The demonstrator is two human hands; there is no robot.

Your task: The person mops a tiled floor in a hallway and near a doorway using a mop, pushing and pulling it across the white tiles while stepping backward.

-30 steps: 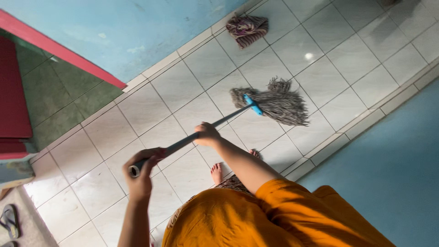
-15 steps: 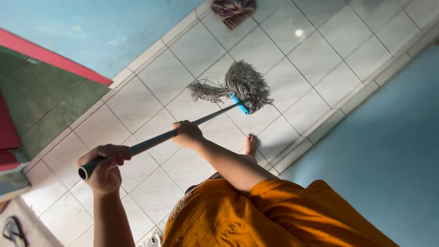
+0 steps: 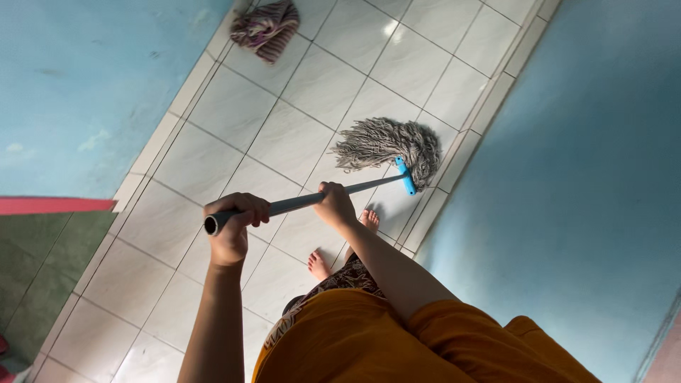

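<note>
- left hand [image 3: 233, 228] wrapped tight round top end of the mop handle [image 3: 298, 203], fingers curled over, open tube end poking out just past the knuckles.
- right hand [image 3: 333, 204] clamped on the same handle further down, approx mid-shaft, arm stretched out from an orange sleeve [image 3: 454, 333].
- handle is grey metal, runs at a slight upward slant from left hand twd the blue crossbar [image 3: 405, 176] at the far end.
- mop head [image 3: 386, 145], grey stringy yarn, lies flat on the floor tiles [image 3: 284, 142], strands fanned out away from the crossbar; sits near the pale skirting strip [image 3: 454, 159] at the foot of the blue wall [image 3: 567, 177].
- two bare feet on the tiles below the handle: one [image 3: 368, 220] just under the right hand, other [image 3: 318, 266] closer to the body; patterned skirt edge [image 3: 340, 278] beside them.
- striped cloth [image 3: 265, 29], purple/cream, bunched on the tiles well apart from the mop, up by the 2nd blue wall [image 3: 85, 92].
- red strip [image 3: 53, 206] and green flooring [image 3: 35, 269] at the left edge, beyond the tiles.
</note>
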